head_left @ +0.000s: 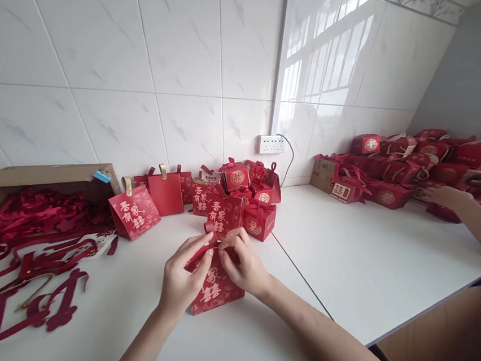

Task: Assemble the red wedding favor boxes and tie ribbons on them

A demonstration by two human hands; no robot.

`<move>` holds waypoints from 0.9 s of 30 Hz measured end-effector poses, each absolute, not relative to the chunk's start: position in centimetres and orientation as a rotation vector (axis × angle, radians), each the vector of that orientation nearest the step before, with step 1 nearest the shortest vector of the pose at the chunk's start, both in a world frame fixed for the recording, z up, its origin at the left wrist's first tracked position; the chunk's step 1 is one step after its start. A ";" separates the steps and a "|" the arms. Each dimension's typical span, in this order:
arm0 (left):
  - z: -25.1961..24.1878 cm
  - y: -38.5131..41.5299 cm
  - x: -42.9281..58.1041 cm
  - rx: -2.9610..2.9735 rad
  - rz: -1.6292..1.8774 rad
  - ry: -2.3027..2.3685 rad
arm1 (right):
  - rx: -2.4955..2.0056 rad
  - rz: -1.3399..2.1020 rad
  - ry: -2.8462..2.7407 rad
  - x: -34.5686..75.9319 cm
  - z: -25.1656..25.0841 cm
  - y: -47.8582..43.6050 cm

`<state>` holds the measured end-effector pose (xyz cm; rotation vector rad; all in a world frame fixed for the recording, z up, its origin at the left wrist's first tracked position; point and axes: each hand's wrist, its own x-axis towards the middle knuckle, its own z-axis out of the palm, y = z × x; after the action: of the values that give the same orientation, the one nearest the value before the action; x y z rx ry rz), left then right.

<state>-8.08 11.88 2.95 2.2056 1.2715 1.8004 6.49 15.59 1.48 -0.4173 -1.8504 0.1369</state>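
Observation:
A red gift box (218, 299) with gold lettering stands upright on the white table in front of me. My left hand (186, 269) pinches its top edge from the left, thumb and fingers closed. From the other side my right hand (245, 262) has its fingertips closed at the same top edge, where a small gold fastener shows. A dark red strap (209, 228) loops up between the hands. The fingers partly cover the fastener and the lettering. Right behind stands another lettered red box (225, 215).
At left, a cardboard box (44, 174) holds a heap of red straps, with loose straps (63, 302) before it. Several finished-looking boxes (135, 213) stand along the wall below a socket strip (271, 143). At far right, another person's hands (450, 200) touch piled red boxes (393, 171).

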 end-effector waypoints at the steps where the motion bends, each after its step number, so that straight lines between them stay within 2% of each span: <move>1: 2.9 11.9 -8.1 2.204 1.802 1.271 | -0.416 0.138 -1.850 6.5 1.5 15.6; 27: 2.9 11.9 -8.1 2.207 1.801 1.282 | -0.426 0.126 -1.847 6.5 1.5 15.6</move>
<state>-8.12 11.95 2.86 2.2072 1.2819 1.8014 6.52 15.59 1.51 -0.4264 -1.8474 0.1261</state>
